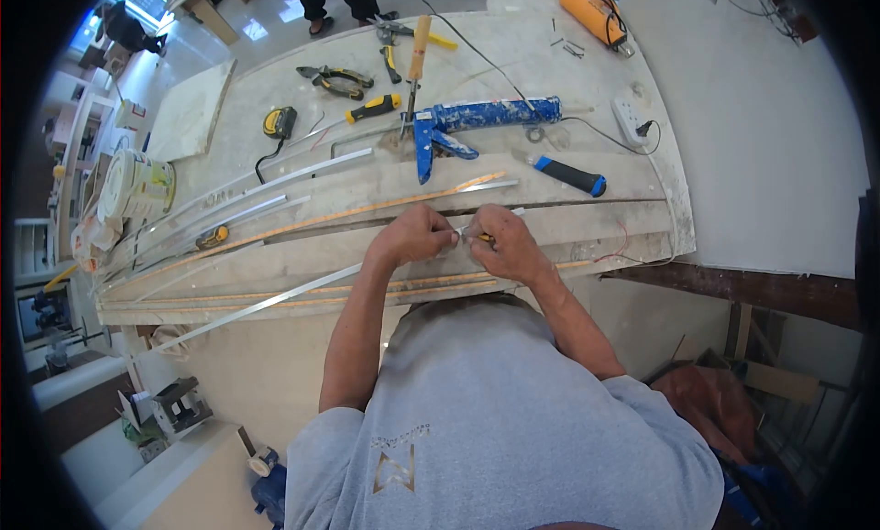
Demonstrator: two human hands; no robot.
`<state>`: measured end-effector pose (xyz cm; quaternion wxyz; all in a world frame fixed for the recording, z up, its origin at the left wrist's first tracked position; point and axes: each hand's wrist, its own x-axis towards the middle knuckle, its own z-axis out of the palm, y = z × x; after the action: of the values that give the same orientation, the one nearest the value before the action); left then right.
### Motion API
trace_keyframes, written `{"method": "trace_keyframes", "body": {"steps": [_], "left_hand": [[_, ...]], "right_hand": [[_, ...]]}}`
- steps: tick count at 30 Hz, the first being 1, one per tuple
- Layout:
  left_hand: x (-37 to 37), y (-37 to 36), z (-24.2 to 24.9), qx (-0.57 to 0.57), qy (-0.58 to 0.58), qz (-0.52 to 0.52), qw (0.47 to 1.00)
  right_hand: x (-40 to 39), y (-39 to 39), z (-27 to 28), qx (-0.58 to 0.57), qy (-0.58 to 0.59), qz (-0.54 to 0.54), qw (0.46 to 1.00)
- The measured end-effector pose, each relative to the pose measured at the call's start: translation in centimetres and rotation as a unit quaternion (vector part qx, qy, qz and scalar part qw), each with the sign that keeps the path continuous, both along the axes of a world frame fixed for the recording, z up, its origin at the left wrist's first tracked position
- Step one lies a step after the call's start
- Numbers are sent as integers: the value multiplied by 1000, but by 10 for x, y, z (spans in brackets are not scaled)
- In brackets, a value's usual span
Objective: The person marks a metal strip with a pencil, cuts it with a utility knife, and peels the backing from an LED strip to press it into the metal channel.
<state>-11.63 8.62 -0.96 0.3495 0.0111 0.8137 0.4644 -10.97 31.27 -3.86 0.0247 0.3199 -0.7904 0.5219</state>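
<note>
A long metal strip (275,301) runs slantwise across the front of the bench (568,228), its upper end pinched between both hands. The left hand (412,239) and right hand (500,244) are closed on it, knuckles nearly touching. Beyond them lie a blue caulking gun (477,122) and a blue-handled tool (568,174).

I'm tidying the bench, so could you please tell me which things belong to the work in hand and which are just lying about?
In hand: aluminium channel, held by left hand and right hand.
Lying about: caulking gun, pliers, tape measure, screwdriver, paint tin.
</note>
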Motion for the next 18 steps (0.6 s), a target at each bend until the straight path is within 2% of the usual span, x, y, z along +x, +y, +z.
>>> {"method": "trace_keyframes", "body": {"steps": [2, 3, 5, 7, 9, 11, 12, 14, 18], "left_hand": [[0, -2, -6, 6, -3, 4, 1000], [-1, -3, -5, -9, 25, -27, 999], [0, -3, -4, -24, 55, -57, 997], [3, 1, 17, 27, -8, 10, 1000], [1, 2, 18, 23, -26, 13, 999], [-1, 1, 18, 21, -43, 16, 999], [-3, 0, 18, 44, -68, 25, 996], [-5, -6, 13, 68, -93, 36, 993], [-8, -14, 1, 107, -120, 25, 987]], "right_hand": [[-1, 2, 3, 10, -17, 23, 1000], [-1, 3, 2, 10, -16, 23, 1000], [-1, 3, -1, -44, -92, 4, 995], [-2, 3, 1, -45, -87, 1, 995], [-2, 3, 2, -47, -82, -2, 995], [-1, 3, 6, -36, -7, 1, 999], [0, 2, 7, -35, -6, 4, 999], [2, -2, 8, -37, 96, -8, 995], [-3, -6, 1, -24, 109, -4, 994]]}}
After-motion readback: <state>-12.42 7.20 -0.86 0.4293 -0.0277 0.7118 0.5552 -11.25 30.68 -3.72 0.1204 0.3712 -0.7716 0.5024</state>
